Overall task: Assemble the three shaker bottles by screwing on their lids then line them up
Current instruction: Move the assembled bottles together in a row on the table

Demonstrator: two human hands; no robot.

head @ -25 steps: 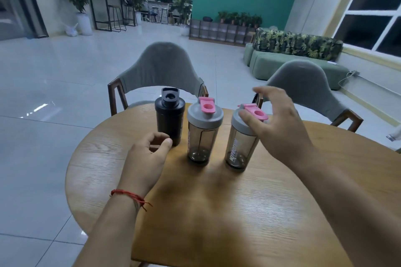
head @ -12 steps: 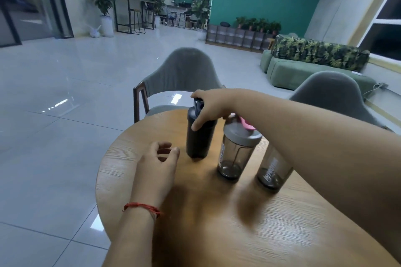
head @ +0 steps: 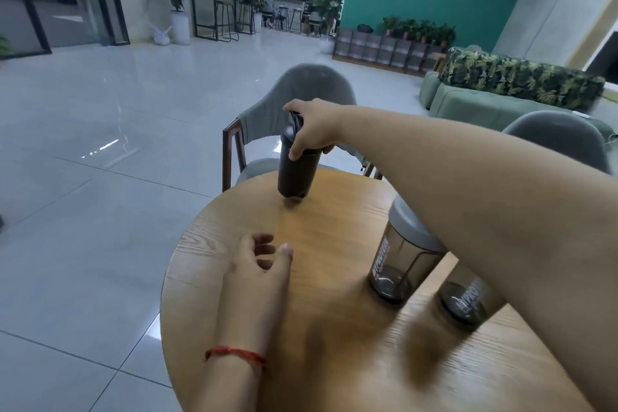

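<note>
- Gripping the black bottle [head: 296,174] from above: right hand [head: 314,130] is clamped over its black lid [head: 295,130], fingers wrapped down the lid's sides, thumb on the near side.
- Black bottle sits at the far edge of the round wooden table [head: 334,328], close to the rim. It looks slightly tilted; its base is at or just off the wood, cannot tell if fully seated.
- Right forearm crosses the frame diagonally from lower right and passes over the other two bottles.
- Middle bottle [head: 399,264]: smoky see-through body, white lettering, grey lid [head: 406,224] on top. Stands upright on the table, well apart from the black one. Lid partly hidden by the forearm.
- Third bottle [head: 465,303]: just right of the middle one, near it but not touching. Only the lower body shows; top is hidden under the arm, so lid state unknown.
- Left hand [head: 261,271] rests palm-down on the table near the left edge, fingers loosely curled, holding nothing. Red string bracelet [head: 235,354] on that wrist.
- Grey chair [head: 301,94] stands just behind the black bottle; a second grey chair [head: 561,137] is at right.
</note>
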